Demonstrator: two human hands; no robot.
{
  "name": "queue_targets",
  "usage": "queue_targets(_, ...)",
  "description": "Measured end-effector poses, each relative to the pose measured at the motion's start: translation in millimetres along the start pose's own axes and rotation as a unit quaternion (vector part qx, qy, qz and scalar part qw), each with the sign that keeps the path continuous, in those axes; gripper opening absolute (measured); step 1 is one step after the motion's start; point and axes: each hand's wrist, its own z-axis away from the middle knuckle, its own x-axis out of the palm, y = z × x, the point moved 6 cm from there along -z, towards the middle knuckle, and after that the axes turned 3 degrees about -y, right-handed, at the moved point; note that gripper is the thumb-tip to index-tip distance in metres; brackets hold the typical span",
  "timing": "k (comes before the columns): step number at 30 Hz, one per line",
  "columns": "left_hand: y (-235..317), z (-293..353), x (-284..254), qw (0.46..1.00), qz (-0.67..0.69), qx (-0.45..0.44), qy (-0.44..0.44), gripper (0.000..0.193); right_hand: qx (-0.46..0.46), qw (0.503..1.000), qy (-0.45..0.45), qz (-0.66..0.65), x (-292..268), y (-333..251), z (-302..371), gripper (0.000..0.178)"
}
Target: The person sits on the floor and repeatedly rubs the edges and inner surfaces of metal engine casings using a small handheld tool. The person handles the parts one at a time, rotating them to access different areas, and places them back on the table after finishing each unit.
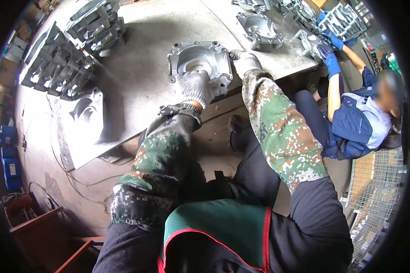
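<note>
1. Metal housing lay near the worktop front edge, round hollow facing up.
2. Left hand, in a pale knit glove, lay over the housing's near rim; fingertips hidden, couldn't tell its grip.
3. Right hand, gloved too, was at the housing's right side; couldn't tell whether its grip was wide or narrow, or touching.
4. Stacked castings stood left; another casting sat right.
5. Co-worker's blue glove was farther right.
</note>
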Motion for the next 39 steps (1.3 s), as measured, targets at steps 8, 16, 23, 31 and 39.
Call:
queue_targets(8, 12.5, 0.7, 2.9, 0.999, 0.014, -0.022, -0.037, 0.046, -0.04, 0.995, -0.034, 0.084, -2.1, 9.0, 8.5, 0.034)
queue_targets(16, -0.4, -27.5, -22.4, 0.941, 0.198, -0.272, -0.035, 0.084, -0.134, 0.926, 0.053, -0.348, -2.0, 26.5, 54.5, 0.031)
queue_targets(23, -76.8, 7.6, -76.0, 0.894, 0.287, -0.279, 0.201, 0.091, -0.136, 0.988, 0.07, -0.011, -13.0, -3.9, 25.0, 0.037)
queue_targets(31, -98.3, -5.5, -22.8, 0.921, 0.236, -0.305, -0.051, 0.095, -0.291, 0.873, 0.184, 0.345, -18.1, -99.9, 19.0, 0.015)
queue_targets(39, -90.8, -18.1, -8.7, 0.921, 0.249, -0.3, -0.024, 0.058, -0.368, 0.737, 0.154, 0.546, -2.7, -133.1, 8.0, 0.013)
